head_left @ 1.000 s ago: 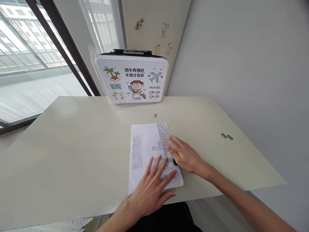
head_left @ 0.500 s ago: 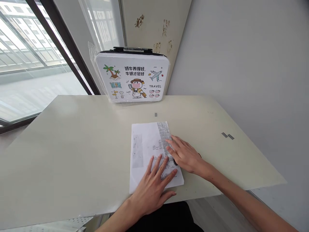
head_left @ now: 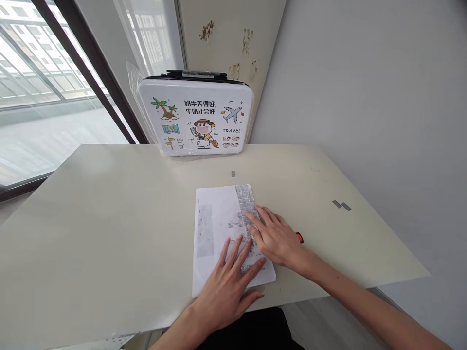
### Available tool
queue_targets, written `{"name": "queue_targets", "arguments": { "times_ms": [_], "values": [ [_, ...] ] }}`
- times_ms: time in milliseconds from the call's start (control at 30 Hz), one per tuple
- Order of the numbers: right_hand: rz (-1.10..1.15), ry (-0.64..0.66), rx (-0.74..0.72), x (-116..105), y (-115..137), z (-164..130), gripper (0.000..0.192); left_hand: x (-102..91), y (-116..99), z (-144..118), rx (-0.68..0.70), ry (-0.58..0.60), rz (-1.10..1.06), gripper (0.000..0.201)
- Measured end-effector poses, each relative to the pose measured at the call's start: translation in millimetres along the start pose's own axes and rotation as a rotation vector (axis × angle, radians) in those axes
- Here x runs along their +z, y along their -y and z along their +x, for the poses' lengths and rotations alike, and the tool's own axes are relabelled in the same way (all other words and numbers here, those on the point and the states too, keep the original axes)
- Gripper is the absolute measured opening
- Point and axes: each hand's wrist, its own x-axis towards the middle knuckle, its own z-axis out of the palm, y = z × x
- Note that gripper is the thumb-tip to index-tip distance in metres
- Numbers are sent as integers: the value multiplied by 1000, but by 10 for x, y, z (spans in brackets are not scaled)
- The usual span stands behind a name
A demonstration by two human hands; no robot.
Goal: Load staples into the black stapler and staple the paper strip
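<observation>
Two bare hands lie flat and open on a white printed paper sheet point(head_left: 219, 228) at about 6 o'clock on the pale cream rectangular table point(head_left: 109, 218), near its front edge. The left hand point(head_left: 228, 287), fingers spread, presses the sheet's near right corner; the right hand point(head_left: 273, 236), at 3 o'clock from the sheet's middle, rests its fingertips on the grey gridded strip point(head_left: 246, 204) along the sheet's right edge, gripping nothing. Just past the right wrist, at 3 o'clock, a small red and black object point(head_left: 299, 237) lies on the table, partly hidden. Bare tabletop spreads wide toward 9 o'clock and toward 2 o'clock, where two small grey marks point(head_left: 341, 205) sit. At 12 o'clock a white cartoon-printed carry case point(head_left: 197, 119) stands upright against the wall at the far edge. Compared with half a second earlier, the right hand has slid slightly toward the person and leftward, uncovering the red object; the left hand has hardly shifted.
</observation>
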Motion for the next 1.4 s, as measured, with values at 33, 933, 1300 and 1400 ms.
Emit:
{"name": "queue_targets", "arguments": {
  "times_ms": [33,933,1300,1400],
  "values": [
    [-15,-21,-6,23,9,3,54,-5,3,3,-1,-2,-2,65],
    [246,-203,-150,14,-958,-670,32,-476,762,-536,-159,-29,121,65],
    [380,-373,359,-99,-1249,-1165,49,-409,633,-258,6,85,149,73],
    [417,-434,353,-193,-1155,-1176,47,-224,494,172,50,99,84,71]
  ]
}}
